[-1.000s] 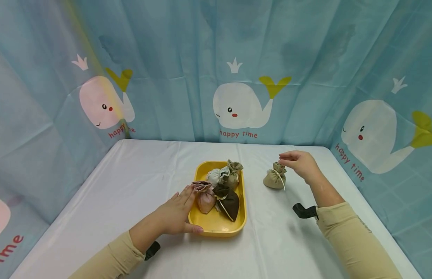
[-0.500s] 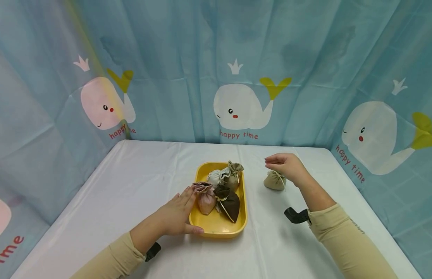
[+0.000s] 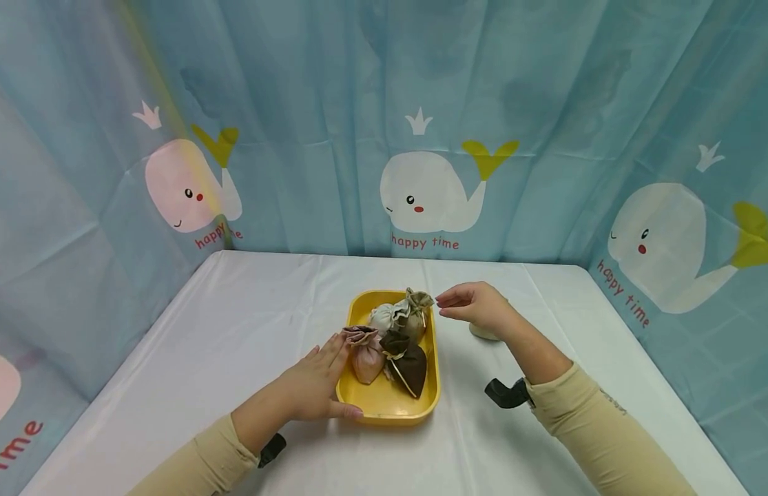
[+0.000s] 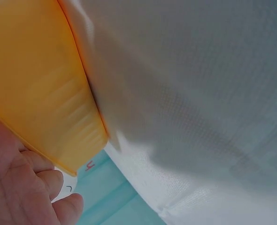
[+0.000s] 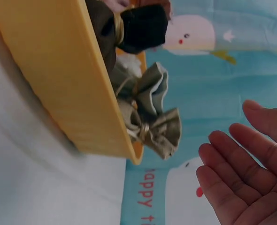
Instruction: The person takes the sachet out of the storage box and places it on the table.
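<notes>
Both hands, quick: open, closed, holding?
Left hand: open, touching the side of the yellow tray.
Right hand: open, holding nothing, near the tray's right side.

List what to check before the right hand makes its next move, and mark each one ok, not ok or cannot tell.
1. Right hand free: ok, the right wrist view shows nothing in it.
2. Left hand on the tray: ok, it touches the left rim.
3. Right hand apart from the green bag in the tray: ok, the right wrist view shows a gap.
4. Every bag in the tray: not ok, a loose bag sits on the table.
5. Dark bag tied: ok, a cord rings its neck.
6. Loose bag tied: cannot tell, the right hand mostly hides it.
</notes>
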`<move>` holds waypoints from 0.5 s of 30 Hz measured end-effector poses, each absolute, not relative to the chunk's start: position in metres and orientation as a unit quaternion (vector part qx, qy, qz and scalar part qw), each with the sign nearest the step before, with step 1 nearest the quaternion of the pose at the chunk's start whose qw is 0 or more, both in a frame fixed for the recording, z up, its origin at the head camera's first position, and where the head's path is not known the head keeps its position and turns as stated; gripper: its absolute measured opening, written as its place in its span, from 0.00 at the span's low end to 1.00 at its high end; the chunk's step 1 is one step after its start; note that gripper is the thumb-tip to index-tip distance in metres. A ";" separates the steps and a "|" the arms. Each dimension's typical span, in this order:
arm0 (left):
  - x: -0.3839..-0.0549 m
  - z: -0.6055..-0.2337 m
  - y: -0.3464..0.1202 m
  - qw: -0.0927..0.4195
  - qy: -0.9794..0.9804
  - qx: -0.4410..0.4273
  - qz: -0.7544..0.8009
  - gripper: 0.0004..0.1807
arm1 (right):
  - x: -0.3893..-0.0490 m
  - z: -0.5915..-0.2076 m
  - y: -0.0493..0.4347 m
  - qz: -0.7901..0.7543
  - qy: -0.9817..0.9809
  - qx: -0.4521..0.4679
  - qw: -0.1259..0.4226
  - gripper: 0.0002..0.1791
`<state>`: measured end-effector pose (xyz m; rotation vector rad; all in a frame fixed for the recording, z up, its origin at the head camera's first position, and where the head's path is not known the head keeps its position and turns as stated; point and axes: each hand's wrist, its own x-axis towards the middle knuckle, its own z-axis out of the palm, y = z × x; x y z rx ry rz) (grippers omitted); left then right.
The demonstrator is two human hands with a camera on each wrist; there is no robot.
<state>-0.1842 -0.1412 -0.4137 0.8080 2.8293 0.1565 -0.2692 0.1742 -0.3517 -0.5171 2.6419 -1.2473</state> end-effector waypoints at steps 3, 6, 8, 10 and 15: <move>-0.183 -0.413 -0.141 0.097 0.957 0.270 0.048 0.65 | -0.266 -0.352 0.168 -0.417 0.883 -0.189 0.100 0.16; -0.183 -0.413 -0.141 0.097 0.957 0.270 0.049 0.66 | -0.263 -0.353 0.161 -0.424 0.877 -0.196 0.117 0.16; -0.184 -0.414 -0.141 0.097 0.957 0.270 0.048 0.66 | -0.263 -0.353 0.157 -0.425 0.874 -0.200 0.125 0.16; -0.184 -0.414 -0.141 0.096 0.957 0.269 0.045 0.66 | -0.262 -0.354 0.153 -0.423 0.872 -0.207 0.132 0.17; -0.183 -0.414 -0.141 0.097 0.957 0.268 0.043 0.66 | -0.261 -0.359 0.145 -0.414 0.865 -0.237 0.156 0.17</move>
